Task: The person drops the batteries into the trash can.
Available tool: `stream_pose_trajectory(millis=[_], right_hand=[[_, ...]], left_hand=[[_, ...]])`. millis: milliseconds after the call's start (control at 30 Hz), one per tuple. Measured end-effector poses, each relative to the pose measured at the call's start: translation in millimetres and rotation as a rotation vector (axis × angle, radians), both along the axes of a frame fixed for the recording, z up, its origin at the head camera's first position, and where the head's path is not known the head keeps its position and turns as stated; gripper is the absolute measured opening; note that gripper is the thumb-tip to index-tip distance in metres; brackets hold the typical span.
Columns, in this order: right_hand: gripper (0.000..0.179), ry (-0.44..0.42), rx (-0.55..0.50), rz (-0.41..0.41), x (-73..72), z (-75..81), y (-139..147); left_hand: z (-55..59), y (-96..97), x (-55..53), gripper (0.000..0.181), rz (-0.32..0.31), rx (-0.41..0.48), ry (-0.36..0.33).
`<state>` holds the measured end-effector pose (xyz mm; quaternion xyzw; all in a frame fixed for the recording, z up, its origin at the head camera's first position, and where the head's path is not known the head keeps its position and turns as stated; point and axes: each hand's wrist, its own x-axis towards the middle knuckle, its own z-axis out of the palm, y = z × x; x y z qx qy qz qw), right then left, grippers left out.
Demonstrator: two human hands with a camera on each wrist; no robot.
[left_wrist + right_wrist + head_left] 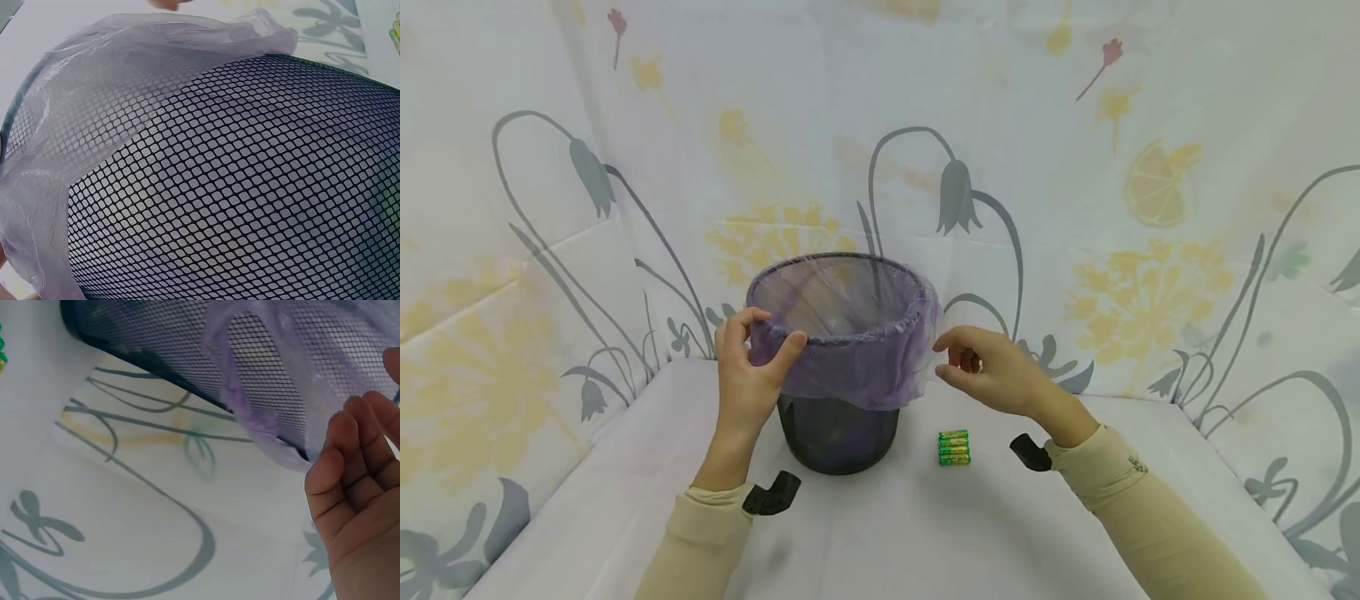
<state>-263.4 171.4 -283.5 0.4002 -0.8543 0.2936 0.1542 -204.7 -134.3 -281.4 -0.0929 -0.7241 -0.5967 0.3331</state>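
Observation:
A black mesh trash can (838, 437) stands upright, lined with a thin purple trash bag (850, 375) folded over its rim and hanging down outside. At the near left of the rim, my left hand (748, 375) grips the bag's folded edge between thumb and curled fingers. Just right of the can, my right hand (992, 367) hovers with loosely bent fingers and nothing in them. In the right wrist view its fingertips (342, 428) overlap the bag's loose edge (250, 419). Mesh (237, 162) and bag (106, 81) fill the left wrist view, leaving the left hand mostly hidden.
Several green and yellow batteries (954, 447) lie side by side on the white tabletop (880, 533), right of the can. A flower-printed white cloth (820, 125) rises behind and at both sides. Dark wrist mounts (772, 493) show at the sleeves.

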Motion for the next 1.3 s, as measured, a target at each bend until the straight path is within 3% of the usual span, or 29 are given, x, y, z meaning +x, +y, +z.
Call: stream_pose_trajectory(millis=[400, 733, 1000, 1300], right_hand=[[0.025, -0.089, 0.029, -0.031, 8.3, -52.2, 14], [0.030, -0.165, 0.128, -0.042, 9.2, -88.5, 19], [0.034, -0.196, 0.168, -0.064, 9.7, -106.5, 21], [0.037, -0.236, 0.214, -0.079, 8.0, -115.2, 22]], left_hand=[[0.2, 0.7, 2.5, 0.043, 0.003, 0.018, -0.020], [0.3, 0.3, 1.8, 0.043, -0.004, 0.011, -0.014], [0.8, 0.6, 2.1, 0.043, -0.004, 0.005, -0.017], [-0.1, -0.7, 1.0, 0.043, -0.009, 0.003, -0.050]])
